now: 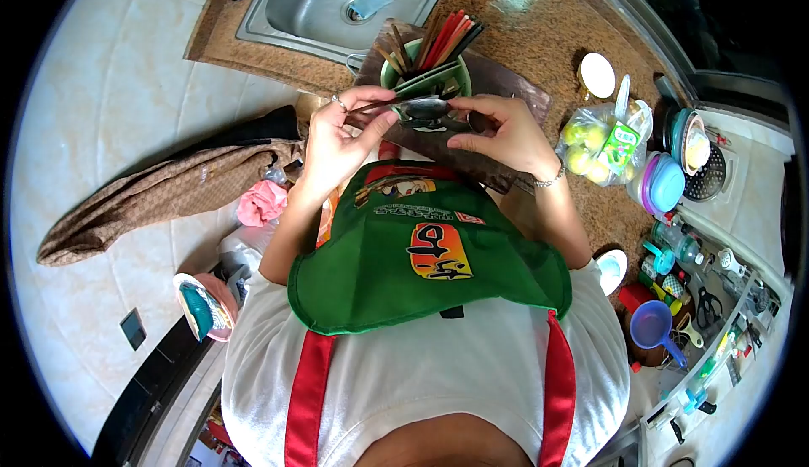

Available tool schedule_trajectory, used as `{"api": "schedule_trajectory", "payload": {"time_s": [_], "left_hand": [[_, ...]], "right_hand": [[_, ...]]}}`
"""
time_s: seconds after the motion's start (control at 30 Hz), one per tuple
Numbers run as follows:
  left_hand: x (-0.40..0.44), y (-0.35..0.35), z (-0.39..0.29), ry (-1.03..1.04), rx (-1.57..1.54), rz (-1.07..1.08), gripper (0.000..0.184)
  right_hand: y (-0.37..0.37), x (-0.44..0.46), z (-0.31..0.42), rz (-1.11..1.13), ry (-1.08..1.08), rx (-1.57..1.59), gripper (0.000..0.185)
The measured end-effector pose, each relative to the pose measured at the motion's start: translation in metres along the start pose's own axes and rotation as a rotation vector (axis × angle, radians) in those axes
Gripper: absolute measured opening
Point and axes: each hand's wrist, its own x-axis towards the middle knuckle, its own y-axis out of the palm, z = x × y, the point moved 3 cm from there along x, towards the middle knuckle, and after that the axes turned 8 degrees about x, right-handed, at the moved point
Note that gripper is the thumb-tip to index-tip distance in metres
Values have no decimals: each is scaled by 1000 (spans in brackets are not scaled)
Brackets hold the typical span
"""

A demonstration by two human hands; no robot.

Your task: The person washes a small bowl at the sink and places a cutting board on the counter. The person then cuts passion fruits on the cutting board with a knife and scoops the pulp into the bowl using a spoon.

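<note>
My left hand (pixel 347 126) pinches the thin handle of a metal spoon between thumb and fingers. The bowl of that spoon (pixel 424 110) points right, towards my right hand (pixel 510 134). Thumb and fingers of my right hand close around metal cutlery, with a dark rounded end (pixel 480 122) showing between them; it looks like another spoon, but its shape is partly hidden. Just beyond both hands stands a green container (pixel 390 77) holding several wooden, red and black chopsticks (pixel 449 39). It rests on a dark brown board (pixel 506 80) on the counter.
A steel sink (pixel 286 4) with a blue cloth (pixel 371 0) lies beyond to the left. On the right of the speckled counter (pixel 539 21) are a white cup (pixel 597 75), a plastic bag of yellow-green fruit (pixel 590 143) and stacked bowls (pixel 666 185). A brown patterned cloth (pixel 168 185) is at left.
</note>
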Motion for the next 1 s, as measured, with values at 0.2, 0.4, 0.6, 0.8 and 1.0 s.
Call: {"api": "schedule_trajectory", "payload": {"time_s": [0.2,0.4,0.6,0.8,1.0], "left_hand": [[-1,12,16,-12,43,-153,31],[-7,21,18,29,122,-150,30],[-11,17,23,10,116,-209,25],[-10,17,27,29,154,-164,24],[-6,17,31,-28,146,-170,25]], "right_hand": [[7,-1,-12,-24,-15,107,36],[14,11,-11,-195,-128,159,21],[-11,16,-28,-523,31,548,12],[-9,10,-30,-492,62,502,14],[7,-2,-1,61,-92,153,38]]}}
